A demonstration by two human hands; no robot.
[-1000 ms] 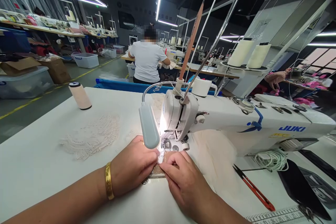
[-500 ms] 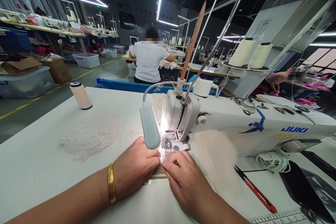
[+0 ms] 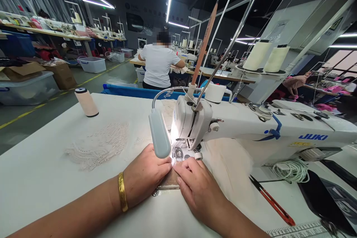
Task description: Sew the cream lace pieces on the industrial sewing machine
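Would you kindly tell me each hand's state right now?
Left hand: fingers curled by the sewing machine; whether they grip anything cannot be told.
Right hand: fingers bent, close to the left; any grip likewise unclear.

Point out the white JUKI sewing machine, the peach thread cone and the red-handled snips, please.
White JUKI sewing machine (image 3: 240, 117): head view, on its arm.
Peach thread cone (image 3: 87, 103): head view, middle of its side.
Red-handled snips (image 3: 271, 200): head view, on the handle.
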